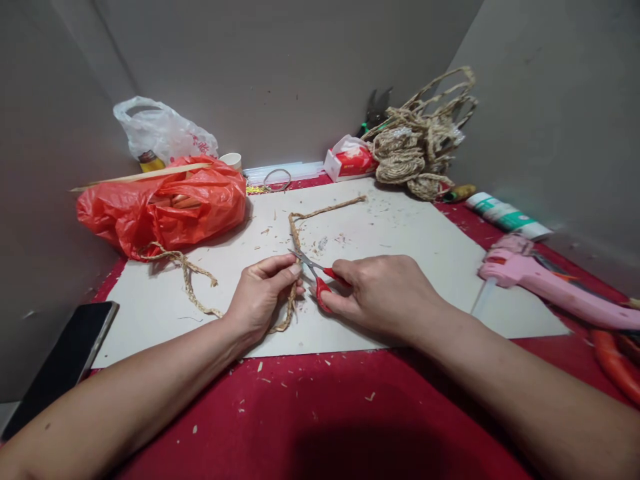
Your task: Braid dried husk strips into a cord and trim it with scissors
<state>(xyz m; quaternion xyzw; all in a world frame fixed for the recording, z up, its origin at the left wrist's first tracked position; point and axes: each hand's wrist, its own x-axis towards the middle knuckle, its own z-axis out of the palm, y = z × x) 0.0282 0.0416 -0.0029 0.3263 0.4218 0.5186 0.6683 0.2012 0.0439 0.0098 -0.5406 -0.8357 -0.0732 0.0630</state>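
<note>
A braided straw cord (327, 209) runs over the white board (400, 320), bends, and passes down through the fingers of my left hand (263, 290). That hand pinches the cord between thumb and fingertips. In my right hand (383, 290) is a pair of red-handled scissors (324, 293), with thumb and fingers in its loops. The blades are parted and lie at the cord, just above the left fingertips. Whether they touch the cord I cannot tell. More braided cord curls left of my left wrist, up to a red plastic bag.
Left are the red plastic bag (200, 200), a white bag (160, 130) and a phone (60, 360). Behind stand a paper cup (231, 161), a tissue pack (350, 160) and coiled straw cord (400, 157). A pink glue gun (545, 280) lies right. Fibre scraps dot the board and red cloth.
</note>
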